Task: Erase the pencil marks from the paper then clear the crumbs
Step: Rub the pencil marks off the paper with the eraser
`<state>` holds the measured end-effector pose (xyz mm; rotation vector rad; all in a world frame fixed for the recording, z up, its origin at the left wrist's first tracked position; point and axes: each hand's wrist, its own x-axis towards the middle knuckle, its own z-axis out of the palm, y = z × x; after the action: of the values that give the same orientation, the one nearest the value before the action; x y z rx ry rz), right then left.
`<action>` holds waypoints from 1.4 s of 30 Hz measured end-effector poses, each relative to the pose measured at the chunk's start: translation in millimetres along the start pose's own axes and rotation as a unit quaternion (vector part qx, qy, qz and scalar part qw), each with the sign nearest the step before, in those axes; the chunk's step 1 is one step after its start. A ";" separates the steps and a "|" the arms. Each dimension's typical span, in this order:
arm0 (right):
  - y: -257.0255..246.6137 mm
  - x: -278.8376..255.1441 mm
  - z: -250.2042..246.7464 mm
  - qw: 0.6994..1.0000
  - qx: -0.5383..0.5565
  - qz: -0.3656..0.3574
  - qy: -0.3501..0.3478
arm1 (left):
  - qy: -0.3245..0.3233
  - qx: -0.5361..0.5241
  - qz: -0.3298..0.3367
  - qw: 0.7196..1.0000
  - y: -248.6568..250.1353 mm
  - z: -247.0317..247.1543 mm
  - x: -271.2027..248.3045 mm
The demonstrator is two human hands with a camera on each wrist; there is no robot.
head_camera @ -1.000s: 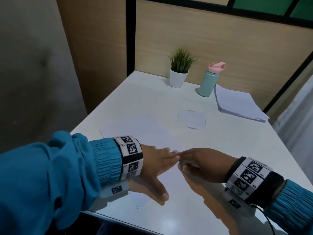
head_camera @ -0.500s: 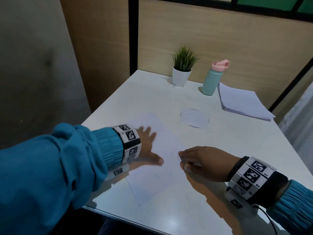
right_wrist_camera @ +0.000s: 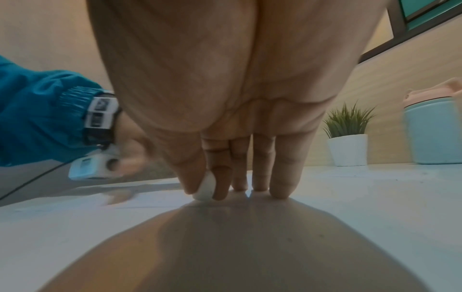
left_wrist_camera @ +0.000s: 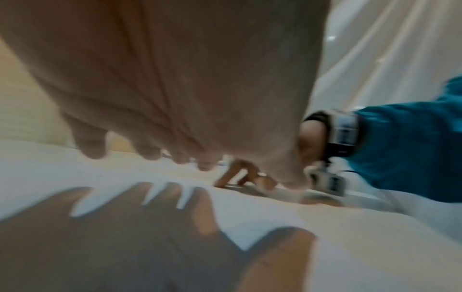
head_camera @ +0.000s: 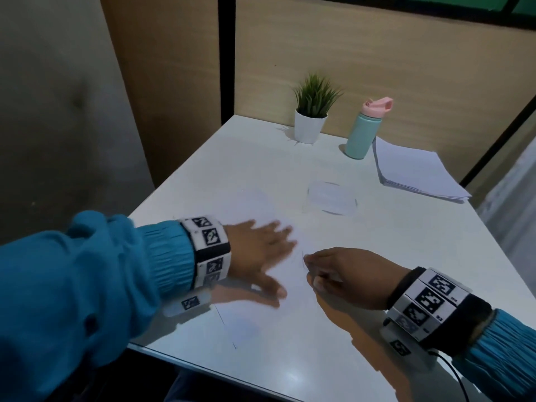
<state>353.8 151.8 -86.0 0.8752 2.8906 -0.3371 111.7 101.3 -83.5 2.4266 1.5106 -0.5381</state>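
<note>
Paper (head_camera: 293, 285) lies flat on the white table (head_camera: 377, 256) near its front edge. Left hand (head_camera: 258, 250) spreads straight fingers across it. Right hand (head_camera: 345, 277) appears merely curled in the head view; the right wrist view shows it pinching a white eraser (right_wrist_camera: 206, 187) against the sheet.
</note>
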 end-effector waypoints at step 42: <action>-16.0 45.4 -20.3 0.998 0.033 0.055 -0.027 | -0.059 -0.023 -0.045 0.997 8.3 -12.6 -13.4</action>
<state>306.6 168.0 -70.7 1.0146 2.7837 -0.4409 116.1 91.6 -66.4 2.2596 1.5705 -0.6443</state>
